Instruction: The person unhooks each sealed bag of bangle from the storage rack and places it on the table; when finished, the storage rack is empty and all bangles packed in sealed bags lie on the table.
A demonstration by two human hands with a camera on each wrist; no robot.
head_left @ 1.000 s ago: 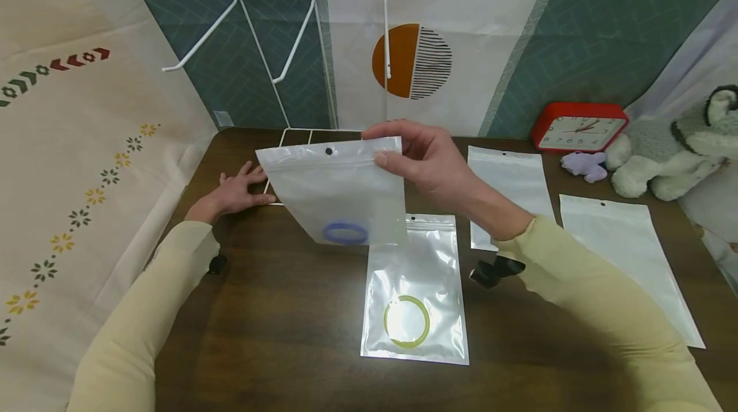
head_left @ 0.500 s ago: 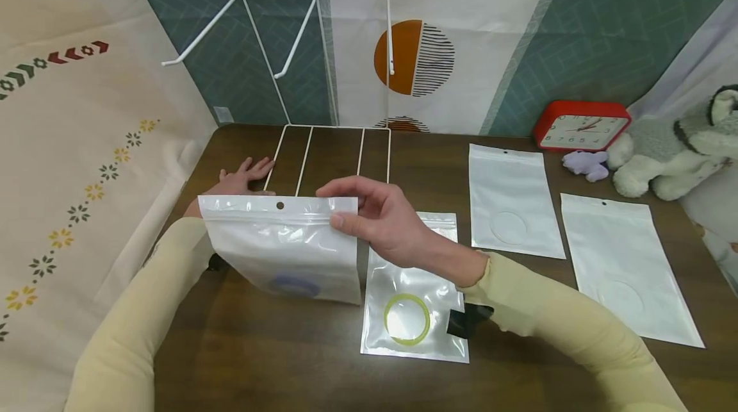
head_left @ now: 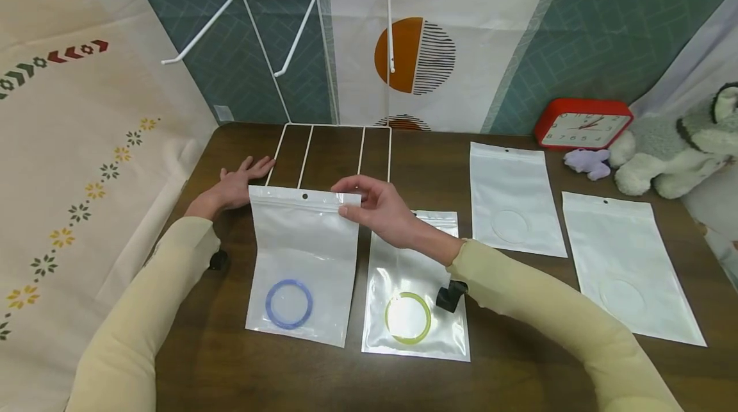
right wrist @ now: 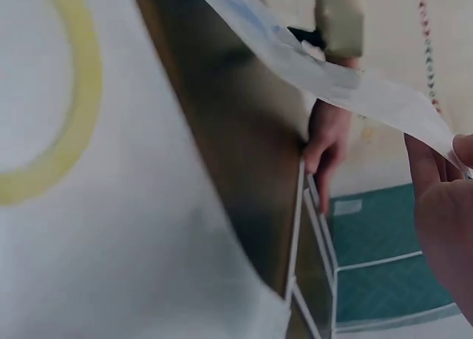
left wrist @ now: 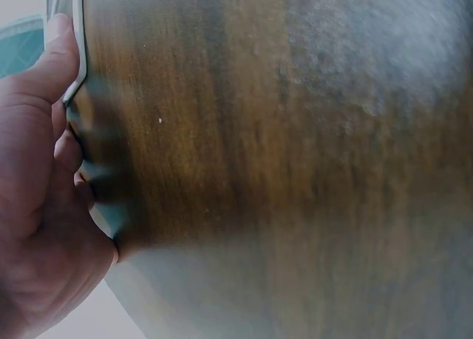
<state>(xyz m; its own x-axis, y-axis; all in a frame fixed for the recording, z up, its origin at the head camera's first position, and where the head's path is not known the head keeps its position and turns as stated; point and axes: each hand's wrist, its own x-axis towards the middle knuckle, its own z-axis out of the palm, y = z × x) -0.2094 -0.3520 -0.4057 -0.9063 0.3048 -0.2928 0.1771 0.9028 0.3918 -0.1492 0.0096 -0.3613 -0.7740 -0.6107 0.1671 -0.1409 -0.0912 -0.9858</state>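
In the head view my right hand (head_left: 375, 210) pinches the top right corner of a white zip bag (head_left: 305, 239) between thumb and fingers. A blue ring (head_left: 268, 303) shows near the bag's lower end. To its right lies a silvery zip bag (head_left: 392, 264) with a yellow-green ring (head_left: 408, 340), partly behind my right wrist. My left hand (head_left: 233, 188) rests with spread fingers at the left side of a white wire rack (head_left: 339, 125). In the left wrist view its thumb (left wrist: 59, 51) lies against the rack's wire (left wrist: 81, 29). The right wrist view shows the pinched bag (right wrist: 340, 84) edge-on.
Two more white zip bags, one at the back (head_left: 516, 188) and one at the right (head_left: 628, 258), lie on the brown table (head_left: 288, 380). A red clock (head_left: 582, 123), a small purple toy (head_left: 588, 162) and a grey-white plush (head_left: 657, 156) stand behind them. Rack hooks (head_left: 300, 34) rise at the back.
My right hand has brought the bag down from above the rack's front, first to the left, then slightly back right. The bag now hangs lower and flatter. My left hand stays by the rack.
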